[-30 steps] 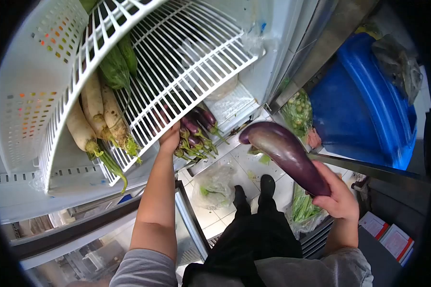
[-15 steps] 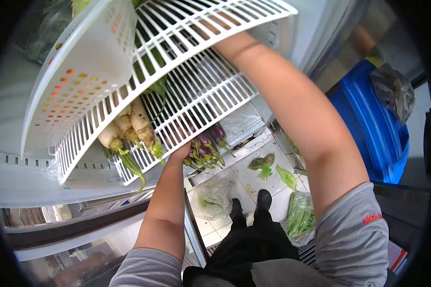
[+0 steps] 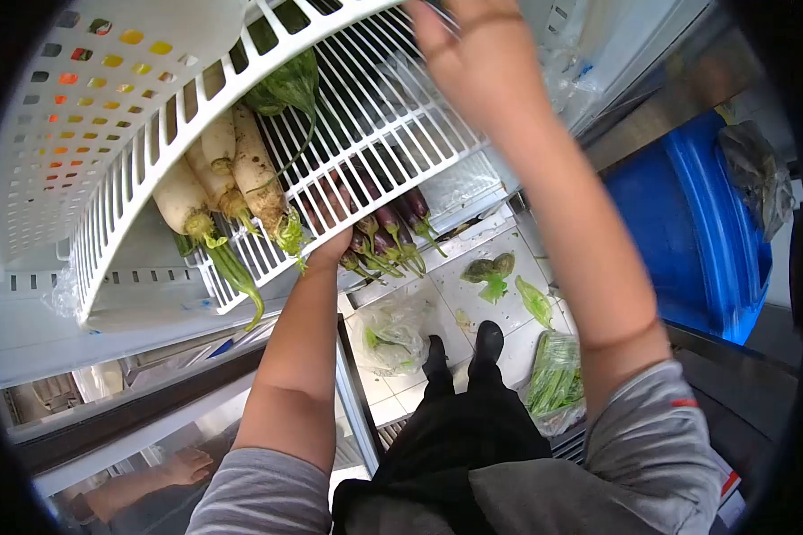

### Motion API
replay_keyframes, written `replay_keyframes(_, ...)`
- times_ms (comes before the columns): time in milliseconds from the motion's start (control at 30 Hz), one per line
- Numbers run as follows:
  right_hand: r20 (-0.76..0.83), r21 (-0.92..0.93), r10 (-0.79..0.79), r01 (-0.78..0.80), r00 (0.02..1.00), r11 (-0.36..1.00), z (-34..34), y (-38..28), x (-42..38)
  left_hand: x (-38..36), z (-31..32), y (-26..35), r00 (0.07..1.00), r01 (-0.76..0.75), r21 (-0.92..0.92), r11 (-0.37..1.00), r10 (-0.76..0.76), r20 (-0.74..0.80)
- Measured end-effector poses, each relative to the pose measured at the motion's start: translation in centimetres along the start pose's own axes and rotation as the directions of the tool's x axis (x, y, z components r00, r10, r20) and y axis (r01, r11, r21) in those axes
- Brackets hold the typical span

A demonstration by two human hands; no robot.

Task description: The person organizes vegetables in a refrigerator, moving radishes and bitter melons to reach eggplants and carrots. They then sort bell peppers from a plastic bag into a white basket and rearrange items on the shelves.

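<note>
My left hand (image 3: 332,214) reaches under the front of the lower wire shelf (image 3: 366,147). Its fingers look stretched out behind the bars, beside several small purple eggplants (image 3: 388,223), though the bars partly hide them. At the top edge of the view, my right hand (image 3: 477,58) is by the front rail of the upper wire rack (image 3: 183,71). Its thumb shows, while the other fingers are blurred and partly cut off, so I cannot see whether they hold anything. White radishes (image 3: 259,169) lie left of my left hand, near a dark green squash-like vegetable (image 3: 285,85).
A perforated white basket (image 3: 31,143) stands on the upper rack. On the tiled floor are a plastic bag (image 3: 388,334), loose leaves (image 3: 533,301) and wrapped greens (image 3: 555,379). A blue bin (image 3: 687,223) stands at the right. A long green vegetable (image 3: 235,276) overhangs the shelf.
My right hand has come out from beneath the upper rack to its front edge. My left hand stays by the eggplants. The view has shifted slightly, showing more of the lower shelf.
</note>
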State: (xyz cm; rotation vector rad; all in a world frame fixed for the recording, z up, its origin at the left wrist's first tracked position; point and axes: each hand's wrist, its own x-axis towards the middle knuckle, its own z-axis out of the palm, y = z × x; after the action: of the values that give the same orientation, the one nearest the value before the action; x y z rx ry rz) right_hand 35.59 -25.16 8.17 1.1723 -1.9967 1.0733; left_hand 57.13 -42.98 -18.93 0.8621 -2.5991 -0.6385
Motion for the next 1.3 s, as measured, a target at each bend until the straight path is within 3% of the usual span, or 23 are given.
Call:
replay_keyframes(33,-0.397,0.311,-0.098,0.234,0.913,0.921,-1.4,-1.0,-2.3,0.1,-0.3,-0.2,0.997,-0.006,0.087,0.996,-0.001,0.080)
replay_keyframes(67,-0.261,0.388,-0.071,0.171,0.963,0.906,-3.3,-2.7,-6.4,0.0,-0.2,-0.6,0.997,-0.015,0.104,0.995,0.007,0.079)
replay_keyframes(133,-0.053,0.690,0.235,-0.134,0.971,0.712,-1.3,-6.1,-14.4,0.0,0.0,-0.7,0.999,-0.034,0.102,0.994,0.032,0.017)
replay_keyframes(200,0.378,0.437,0.431,-0.568,0.819,0.697,4.5,-6.5,-18.7,-0.2,0.2,-0.5,0.999,-0.033,0.048,0.998,0.034,-0.034)
replay_keyframes(267,0.547,-0.024,0.529,-0.619,0.649,0.785,10.9,-5.2,-22.4,0.0,0.7,-0.5,0.997,-0.013,-0.035,0.999,0.010,-0.074)
replay_keyframes(300,0.544,-0.024,0.533,-0.623,0.648,0.782,12.0,-5.0,-22.2,0.1,1.1,-0.9,0.999,-0.002,-0.060,0.998,-0.001,-0.053)
replay_keyframes(333,0.632,-0.161,0.573,-0.634,0.522,0.756,12.9,-4.9,-21.9,0.5,1.4,-1.5,0.998,-0.052,0.056,0.997,0.051,0.026)
replay_keyframes(367,0.695,-0.298,0.611,-0.621,0.379,0.725,13.6,-5.1,-21.9,0.5,1.7,-2.0,0.990,0.014,-0.020,1.000,-0.011,0.139)
replay_keyframes(433,0.709,-0.328,0.610,-0.600,0.354,0.729,14.4,-5.4,-22.2,0.7,2.3,-3.0,0.984,0.066,0.031,0.997,-0.070,0.161)
replay_keyframes(467,0.705,-0.297,0.618,-0.646,0.348,0.703,14.5,-5.4,-22.3,-0.2,0.4,1.2,0.997,-0.053,0.160,0.986,0.062,-0.051)
replay_keyframes(500,0.700,-0.263,0.626,-0.690,0.344,0.675,14.6,-5.3,-22.2,-0.1,0.2,1.1,0.998,-0.059,0.284,0.957,0.064,-0.008)
replay_keyframes(533,0.746,-0.254,0.616,-0.747,0.252,0.614,13.9,-4.6,-21.5,0.1,0.7,-0.3,0.997,-0.071,0.180,0.981,0.068,0.026)
replay_keyframes(633,0.700,-0.059,0.592,-0.795,0.398,0.604,15.1,-2.3,-24.0,0.3,1.5,-1.4,0.998,-0.059,-0.006,0.998,0.059,0.008)
replay_keyframes(767,0.760,-0.242,0.609,-0.772,0.227,0.588,15.2,-2.7,-23.1,0.5,1.8,-1.3,0.995,0.064,0.253,0.965,-0.080,0.053)
replay_keyframes(833,0.749,-0.214,0.606,-0.766,0.270,0.606,14.8,-1.9,-23.8,0.7,1.5,-1.4,0.991,0.079,0.243,0.967,-0.102,0.085)
replay_keyframes(900,0.761,0.116,0.479,-0.818,0.438,0.563,13.0,-0.9,-24.7,0.7,0.6,-0.6,0.968,0.136,0.159,0.978,-0.165,0.187)
replay_keyframes(933,0.725,0.148,0.501,-0.817,0.473,0.558,12.0,-0.8,-25.4,0.7,1.9,-2.5,0.986,0.091,0.214,0.973,-0.118,0.114)
replay_keyframes(1000,0.768,0.227,0.460,-0.862,0.445,0.454,8.1,-0.4,-26.4,0.6,1.8,-2.1,0.982,0.072,0.230,0.971,-0.109,0.156)
replay_keyframes(1033,0.740,0.253,0.469,-0.846,0.482,0.470,6.1,-0.1,-27.9,0.8,2.1,-2.5,0.980,0.074,0.224,0.972,-0.112,0.164)
replay_keyframes(1067,0.711,0.281,0.474,-0.827,0.520,0.486,3.9,0.1,-29.5,1.3,0.6,-0.9,0.903,0.176,0.222,0.959,-0.247,0.351)
replay_keyframes(1100,0.733,0.223,0.467,-0.823,0.495,0.522,-0.5,-0.1,-28.7,1.2,0.8,-0.7,0.912,0.177,0.260,0.949,-0.257,0.318)
replay_keyframes(1233,0.841,0.365,0.387,-0.925,0.378,0.110,-15.1,0.5,-28.3,0.7,2.1,-2.6,0.977,0.083,0.262,0.962,-0.130,0.170)
replay_keyframes(1300,0.845,0.308,0.452,-0.951,0.284,0.022,-21.3,0.4,-27.2,0.6,2.5,-2.4,0.993,0.033,0.244,0.969,-0.060,0.102)
